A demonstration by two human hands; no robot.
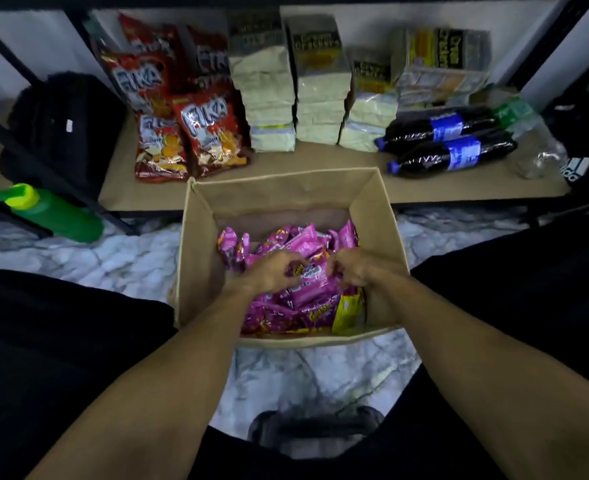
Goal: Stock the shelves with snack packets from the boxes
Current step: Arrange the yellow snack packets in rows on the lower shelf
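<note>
Marble floor (130, 258) carries the cardboard box (199, 265), set just before the low shelf (442, 188) for short reaches. Inside the box, left grip (272, 271) and right grip (351, 270) clench pink snack packets (307, 296), seemingly gathering a bunch.

Beyond the box (199, 254), a bare strip of shelf (442, 190) lies open.

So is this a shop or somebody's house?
Probably a small shop's stockroom: the low shelf holds red snack bags, stacked cracker packs and cola bottles, and a cardboard box of pink packets sits on the floor.
</note>
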